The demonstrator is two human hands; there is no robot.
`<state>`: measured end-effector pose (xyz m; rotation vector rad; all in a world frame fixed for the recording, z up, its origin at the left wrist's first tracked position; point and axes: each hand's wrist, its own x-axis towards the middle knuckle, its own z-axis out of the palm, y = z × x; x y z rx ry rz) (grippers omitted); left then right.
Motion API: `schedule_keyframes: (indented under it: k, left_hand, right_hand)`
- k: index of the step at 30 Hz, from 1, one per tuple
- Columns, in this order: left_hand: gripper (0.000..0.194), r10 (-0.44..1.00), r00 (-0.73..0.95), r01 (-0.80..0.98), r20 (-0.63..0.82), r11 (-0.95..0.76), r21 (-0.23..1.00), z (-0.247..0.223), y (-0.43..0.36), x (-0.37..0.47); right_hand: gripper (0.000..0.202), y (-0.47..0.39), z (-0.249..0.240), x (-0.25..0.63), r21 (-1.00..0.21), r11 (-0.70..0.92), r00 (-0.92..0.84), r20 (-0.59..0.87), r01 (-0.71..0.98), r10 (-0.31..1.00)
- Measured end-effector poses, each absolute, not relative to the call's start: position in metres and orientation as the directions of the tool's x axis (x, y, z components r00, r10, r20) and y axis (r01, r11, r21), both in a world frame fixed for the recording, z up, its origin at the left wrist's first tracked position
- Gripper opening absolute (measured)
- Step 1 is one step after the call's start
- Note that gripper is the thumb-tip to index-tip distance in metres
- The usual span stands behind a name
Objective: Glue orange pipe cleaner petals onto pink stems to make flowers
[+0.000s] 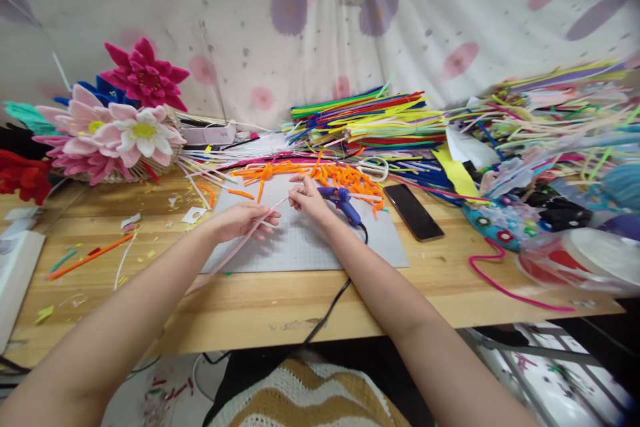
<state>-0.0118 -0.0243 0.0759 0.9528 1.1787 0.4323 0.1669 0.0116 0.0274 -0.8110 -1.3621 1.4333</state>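
Pale pink pipe cleaners (241, 244) run from below my left forearm up through my left hand (245, 221) to my right hand (304, 195). The strands lie across the left palm under the thumb, with the other fingers loosely stretched. My right thumb and fingers pinch their far tip. Both hands hover over a grey cutting mat (300, 255). Just right of my right hand lies a blue glue gun (345, 203) with a black cord. Behind the hands, orange pipe cleaner pieces (345, 177) are heaped along the mat's far edge.
Fuzzy flowers (143, 133) fill a basket at the back left. Bundles of coloured pipe cleaners (380, 120) are stacked along the back. A phone (414, 212) lies right of the mat, near scissors (373, 167). A plastic tub (580, 257) stands at the right edge.
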Motion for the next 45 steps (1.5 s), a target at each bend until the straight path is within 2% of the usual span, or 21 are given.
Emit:
schedule_keyframes:
  k: [5, 10, 13, 17, 21, 23, 25, 26, 29, 31, 34, 37, 39, 40, 41, 43, 45]
  left_hand:
    - [0.029, 0.643, 0.464, 0.097, -0.61, 0.647, 0.756, 0.068, -0.028, -0.026]
    - [0.025, 0.661, 0.468, 0.076, -0.587, 0.631, 0.772, 0.057, -0.034, -0.041]
    - [0.029, 0.726, 0.366, 0.131, -0.582, 0.579, 0.804, 0.055, -0.039, -0.044]
    - [0.029, 0.902, 0.105, 0.194, -0.418, 0.393, 0.899, 0.055, -0.045, -0.042]
    - [0.026, 0.954, -0.055, 0.172, -0.296, 0.301, 0.938, 0.051, -0.046, -0.037]
    - [0.025, 0.958, -0.114, 0.108, -0.263, 0.275, 0.955, 0.048, -0.044, -0.033]
    - [0.025, 0.956, -0.148, 0.029, -0.255, 0.262, 0.965, 0.043, -0.04, -0.027]
    - [0.026, 0.954, -0.149, -0.009, -0.259, 0.26, 0.965, 0.041, -0.038, -0.023]
    - [0.029, 0.955, -0.109, -0.105, -0.276, 0.265, 0.958, 0.035, -0.031, -0.011]
    - [0.029, 0.957, -0.095, -0.148, -0.276, 0.26, 0.954, 0.031, -0.028, -0.003]
    - [0.028, 0.958, -0.106, -0.188, -0.265, 0.242, 0.952, 0.027, -0.024, 0.008]
    - [0.026, 0.967, -0.096, -0.216, -0.235, 0.21, 0.953, 0.025, -0.022, 0.017]
    - [0.025, 0.977, -0.064, -0.248, -0.205, 0.183, 0.951, 0.024, -0.022, 0.021]
    - [0.025, 0.981, -0.046, -0.273, -0.19, 0.171, 0.947, 0.024, -0.023, 0.023]
    - [0.024, 0.983, -0.028, -0.302, -0.18, 0.163, 0.939, 0.024, -0.024, 0.025]
    - [0.024, 0.984, 0.005, -0.365, -0.176, 0.165, 0.916, 0.024, -0.027, 0.029]
    - [0.023, 0.98, 0.037, -0.42, -0.196, 0.193, 0.887, 0.024, -0.03, 0.034]
  right_hand:
    - [0.026, 0.017, 0.04, 0.168, -0.982, 0.093, -0.26, 0.134, -0.162, 0.956]
    - [0.023, 0.026, 0.038, 0.16, -0.983, 0.058, 0.097, 0.042, -0.176, 0.994]
    - [0.023, 0.031, 0.035, 0.152, -0.977, 0.053, 0.246, 0.0, -0.208, 0.969]
    - [0.021, 0.036, 0.038, 0.141, -0.973, 0.071, 0.301, 0.002, -0.218, 0.954]
    - [0.024, 0.033, 0.038, 0.133, -0.974, -0.01, 0.142, -0.043, -0.225, 0.989]
    - [0.027, 0.025, 0.035, 0.137, -0.986, -0.082, 0.015, -0.085, -0.145, 0.996]
    - [0.022, 0.013, 0.03, 0.149, -0.993, -0.117, -0.124, -0.116, -0.003, 0.985]
    - [0.018, 0.007, 0.029, 0.159, -0.993, -0.099, -0.219, -0.111, 0.063, 0.969]
    - [0.031, -0.011, 0.032, 0.202, -0.965, -0.035, -0.494, -0.163, 0.258, 0.854]
    - [0.035, -0.018, 0.041, 0.236, -0.926, -0.036, -0.615, -0.279, 0.376, 0.737]
    - [0.033, -0.025, 0.056, 0.279, -0.835, -0.084, -0.621, -0.468, 0.544, 0.629]
    - [0.032, -0.031, 0.062, 0.293, -0.799, -0.109, -0.619, -0.537, 0.592, 0.574]
    - [0.03, -0.033, 0.058, 0.282, -0.836, -0.091, -0.678, -0.498, 0.542, 0.541]
    - [0.029, -0.033, 0.054, 0.27, -0.871, -0.082, -0.703, -0.443, 0.485, 0.557]
    - [0.028, -0.031, 0.049, 0.255, -0.911, -0.079, -0.692, -0.361, 0.404, 0.626]
    - [0.025, -0.024, 0.04, 0.22, -0.967, -0.045, -0.515, -0.172, 0.25, 0.84]
    - [0.018, -0.01, 0.034, 0.184, -0.988, 0.016, -0.304, -0.03, 0.15, 0.952]
